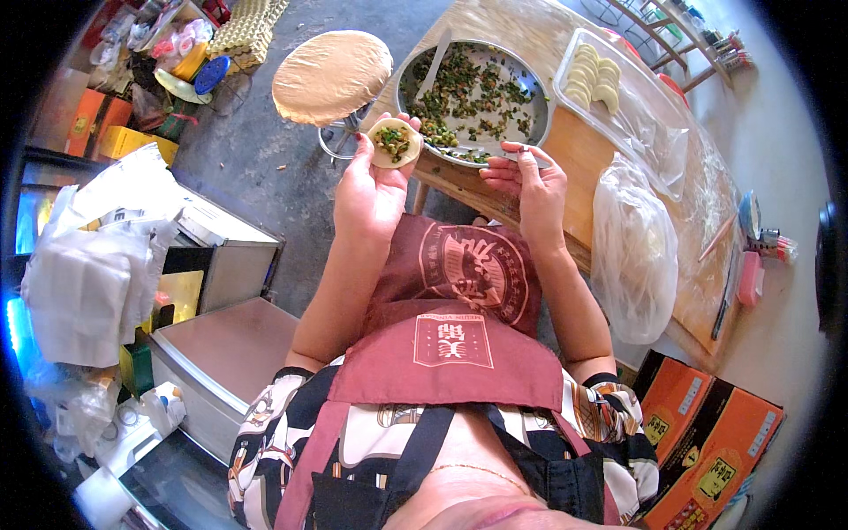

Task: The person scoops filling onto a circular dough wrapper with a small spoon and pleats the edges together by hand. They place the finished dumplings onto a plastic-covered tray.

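On the palm and fingers of my left hand [374, 182] lies a round dough wrapper [395, 144] with chopped green and orange filling on it. My right hand [527, 179] pinches a thin, light-coloured utensil [540, 161] at the near rim of a wide metal bowl [546, 126]. Chopped greens are spread over the bowl's floor, with more gathered at the near left. A pale spatula [435, 65] rests inside against the far left rim. To the right, folded dumplings [591, 76] sit in rows in a translucent plastic tray [564, 63].
The wooden table [583, 172] carries a plastic bag [636, 258], loose flour and a thin rolling pin [717, 236]. A stool with a covered round seat [331, 76] stands left of the bowl. Orange boxes [715, 457] are at the lower right; bags and a cabinet [232, 351] are on the left.
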Demonstrator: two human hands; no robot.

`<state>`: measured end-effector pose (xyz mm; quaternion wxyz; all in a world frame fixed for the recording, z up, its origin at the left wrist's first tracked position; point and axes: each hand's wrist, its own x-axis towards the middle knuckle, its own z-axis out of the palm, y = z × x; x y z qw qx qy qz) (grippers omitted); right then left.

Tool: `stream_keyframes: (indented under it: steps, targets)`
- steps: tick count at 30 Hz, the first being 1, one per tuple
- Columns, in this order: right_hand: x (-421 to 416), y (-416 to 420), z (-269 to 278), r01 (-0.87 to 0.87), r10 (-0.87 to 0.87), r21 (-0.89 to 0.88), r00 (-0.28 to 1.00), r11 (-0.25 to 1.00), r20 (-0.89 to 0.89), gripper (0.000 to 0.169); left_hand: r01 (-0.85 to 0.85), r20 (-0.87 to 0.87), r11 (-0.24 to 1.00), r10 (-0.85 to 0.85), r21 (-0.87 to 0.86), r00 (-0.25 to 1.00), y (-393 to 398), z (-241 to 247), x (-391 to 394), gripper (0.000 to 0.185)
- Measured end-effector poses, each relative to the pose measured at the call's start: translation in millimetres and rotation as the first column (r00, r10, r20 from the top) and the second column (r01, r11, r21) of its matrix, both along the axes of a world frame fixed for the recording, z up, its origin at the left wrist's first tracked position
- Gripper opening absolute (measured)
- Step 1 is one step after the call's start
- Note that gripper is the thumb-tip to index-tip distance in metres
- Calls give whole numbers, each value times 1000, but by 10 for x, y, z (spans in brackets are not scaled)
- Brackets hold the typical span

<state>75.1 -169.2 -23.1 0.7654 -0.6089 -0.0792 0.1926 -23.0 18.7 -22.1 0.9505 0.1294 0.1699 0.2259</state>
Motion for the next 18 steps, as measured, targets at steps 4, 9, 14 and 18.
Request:
stream_keyframes:
  steps: [4, 9, 14, 18]
  targets:
    - [96, -91, 96, 29, -29, 34, 1000, 999, 9, 28, 31, 0, 999, -31, -35, 1000, -72, 20, 61, 46]
    - [107, -152, 428, 41, -42, 15, 992, 999, 119, 31, 88, 0, 995, -88, -42, 996, -238, 39, 218, 48]
    - [-221, -47, 399, 46, -7, -89, 916, 995, 402, 21, 106, -17, 994, -105, 35, 994, -366, 105, 339, 47]
    - [-347, -164, 128, 94, 301, -375, 433, 922, 850, 30, 144, 42, 989, -145, 32, 989, -308, 42, 379, 51]
